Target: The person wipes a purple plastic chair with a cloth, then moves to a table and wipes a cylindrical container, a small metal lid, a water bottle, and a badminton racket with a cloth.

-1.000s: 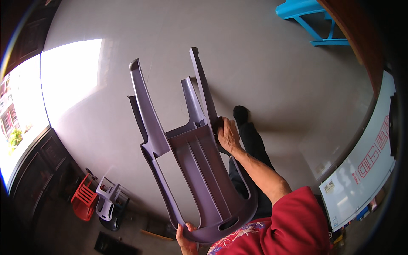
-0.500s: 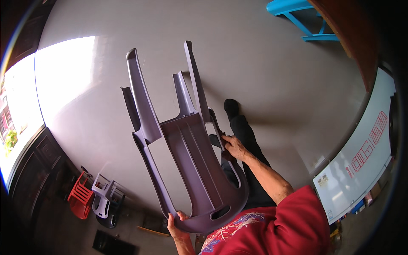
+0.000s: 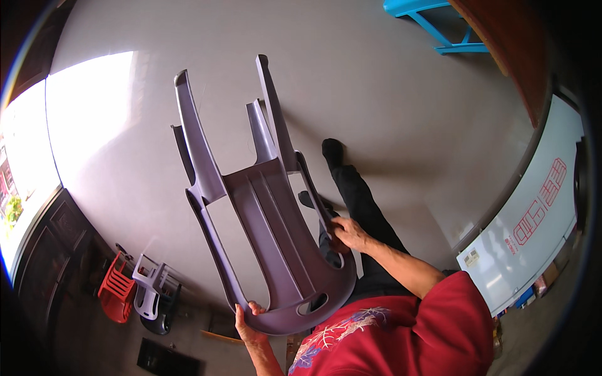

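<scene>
A purple plastic armchair (image 3: 266, 229) is tipped over in front of me, its legs pointing away and its backrest close to my body. My left hand (image 3: 252, 331) grips the near left edge of the backrest, thumb outside and fingertips through the gap beside it. Over on the right side, my right hand (image 3: 352, 235) is closed round the chair's side rail. Its fingertips are partly hidden, and a dark brownish patch beneath them cannot be made out.
Red, pale and dark chairs (image 3: 148, 294) stand at the lower left. A blue stool (image 3: 461, 47) is at the top right by a brown wooden edge (image 3: 501, 50). A white box (image 3: 495, 276) lies on the right. My dark-trousered leg (image 3: 370, 213) extends beside the armchair.
The chair has shifted slightly left and up in view along with both hands. My right hand has slid a little nearer to me along the side rail.
</scene>
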`<state>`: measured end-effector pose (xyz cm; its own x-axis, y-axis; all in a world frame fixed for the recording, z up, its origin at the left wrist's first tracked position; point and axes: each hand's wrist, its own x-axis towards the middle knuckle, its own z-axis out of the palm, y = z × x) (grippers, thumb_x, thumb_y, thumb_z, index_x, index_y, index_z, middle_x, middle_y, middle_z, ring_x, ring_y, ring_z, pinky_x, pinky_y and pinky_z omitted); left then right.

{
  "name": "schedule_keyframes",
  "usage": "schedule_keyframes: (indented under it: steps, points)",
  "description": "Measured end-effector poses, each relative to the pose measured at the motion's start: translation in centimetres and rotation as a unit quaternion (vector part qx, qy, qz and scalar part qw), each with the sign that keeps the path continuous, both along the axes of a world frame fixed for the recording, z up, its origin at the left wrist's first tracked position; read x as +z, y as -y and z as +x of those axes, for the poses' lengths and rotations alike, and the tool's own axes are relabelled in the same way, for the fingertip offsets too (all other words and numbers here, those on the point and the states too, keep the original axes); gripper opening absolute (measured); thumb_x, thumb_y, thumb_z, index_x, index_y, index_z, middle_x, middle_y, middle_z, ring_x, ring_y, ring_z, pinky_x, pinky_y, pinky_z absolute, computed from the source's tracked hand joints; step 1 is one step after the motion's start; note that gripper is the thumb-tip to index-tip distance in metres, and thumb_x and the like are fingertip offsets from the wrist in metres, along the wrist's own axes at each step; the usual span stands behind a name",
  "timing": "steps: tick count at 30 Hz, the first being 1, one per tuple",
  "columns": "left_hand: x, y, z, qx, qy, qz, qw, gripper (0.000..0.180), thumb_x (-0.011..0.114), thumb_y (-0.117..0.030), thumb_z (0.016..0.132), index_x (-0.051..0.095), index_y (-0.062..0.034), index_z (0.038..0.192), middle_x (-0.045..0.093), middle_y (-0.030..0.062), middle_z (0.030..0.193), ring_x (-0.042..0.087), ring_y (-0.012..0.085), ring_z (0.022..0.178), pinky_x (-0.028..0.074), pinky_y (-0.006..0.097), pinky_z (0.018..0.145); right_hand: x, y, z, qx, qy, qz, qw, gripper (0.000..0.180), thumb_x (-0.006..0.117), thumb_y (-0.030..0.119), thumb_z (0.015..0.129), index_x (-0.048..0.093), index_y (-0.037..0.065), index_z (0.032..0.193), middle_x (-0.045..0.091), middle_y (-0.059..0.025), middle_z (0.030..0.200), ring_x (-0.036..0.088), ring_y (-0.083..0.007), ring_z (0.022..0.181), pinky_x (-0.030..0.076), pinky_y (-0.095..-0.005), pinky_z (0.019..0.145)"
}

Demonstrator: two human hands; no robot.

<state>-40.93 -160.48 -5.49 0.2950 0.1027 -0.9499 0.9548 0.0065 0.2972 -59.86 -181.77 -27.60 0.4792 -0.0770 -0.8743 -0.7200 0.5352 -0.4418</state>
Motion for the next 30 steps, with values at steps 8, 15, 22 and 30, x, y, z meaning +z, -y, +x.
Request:
schedule_keyframes:
  steps: [8, 15, 22, 30]
  points:
    - [0.1, -0.2, 0.1, -0.028, 0.004, 0.030, 0.999, 0.037, 0.051, -0.039, 0.087, 0.055, -0.0040, 0.077, 0.052, 0.0032, 0.066, 0.053, 0.0189, 0.068, 0.046, 0.032, 0.067, -13.1, 2.3, 10.5, -0.303, 0.058, -0.154, 0.939, 0.033, 0.055, 0.017, 0.086, 0.054, 0.001, 0.114, 0.062, -0.0059, 0.091, 0.057, -0.0139, 0.079, 0.047, -0.0266, 0.072]
    - [-0.2, 0.9, -0.5, 0.011, 0.002, -0.017, 1.000, 0.033, 0.050, -0.034, 0.089, 0.056, -0.0022, 0.081, 0.054, 0.0058, 0.069, 0.053, 0.0205, 0.070, 0.046, 0.032, 0.067, -9.7, 4.6, 14.8, -0.036, 0.052, -0.285, 0.956, 0.028, 0.048, 0.013, 0.075, 0.059, -0.003, 0.096, 0.061, -0.0258, 0.082, 0.060, -0.0395, 0.080, 0.048, -0.0440, 0.073]
    - [0.0, 1.5, -1.2, 0.008, 0.029, -0.020, 0.999, 0.033, 0.050, -0.035, 0.088, 0.056, -0.0024, 0.082, 0.054, 0.0047, 0.070, 0.053, 0.0190, 0.068, 0.045, 0.031, 0.064, 5.3, 4.5, 13.6, -0.136, 0.195, -0.201, 0.950, 0.027, 0.054, 0.004, 0.076, 0.054, 0.002, 0.103, 0.053, -0.0156, 0.093, 0.059, -0.0332, 0.076, 0.048, -0.0380, 0.069]
    - [0.6, 3.4, -1.0, 0.011, 0.114, -0.018, 0.993, 0.017, 0.046, -0.013, 0.089, 0.044, -0.0053, 0.105, 0.057, 0.0141, 0.077, 0.055, 0.0221, 0.067, 0.049, 0.037, 0.066, 2.3, 3.0, 25.8, 0.096, 0.271, -0.709, 0.644, 0.015, 0.060, 0.012, 0.078, 0.059, 0.006, 0.092, 0.047, -0.0054, 0.074, 0.048, -0.0200, 0.067, 0.040, -0.0318, 0.057]
